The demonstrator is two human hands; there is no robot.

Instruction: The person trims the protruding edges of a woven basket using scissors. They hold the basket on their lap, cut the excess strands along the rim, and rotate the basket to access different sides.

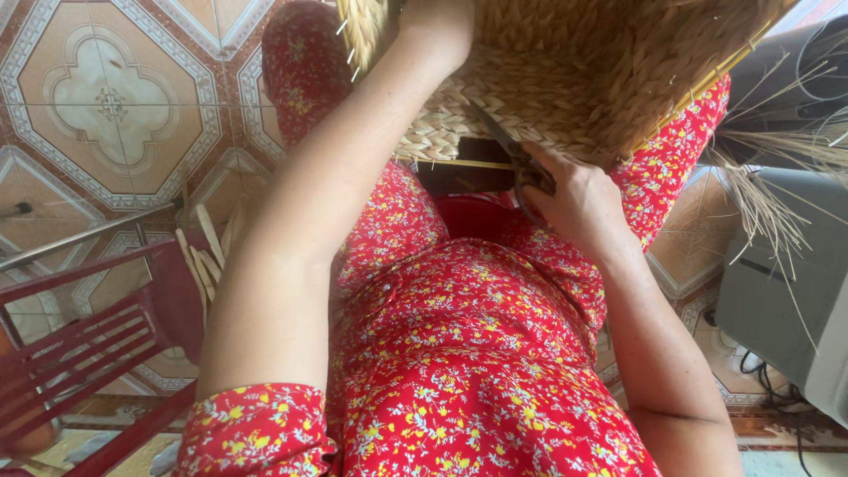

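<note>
The person sits with a woven straw basket resting on the lap, tilted against the knees. The right hand is closed around the handles of a pair of scissors, whose dark blades point up and away from the hand and lie flat against the basket's plaited underside. The left hand reaches up at the basket's top edge; only the wrist and the heel of the hand show, so whether its fingers grip the weave cannot be told.

No package, label or sign is visible. Just below the right hand the basket's lower rim ends, and a dark gap with a red seat opens beneath it. To the right of that hand loose dry straw strands fan out over a grey box, crowding that side. Left of the left forearm lie a few pale flat sticks on the patterned tiled floor, and nearer still a red slatted chair stands.
</note>
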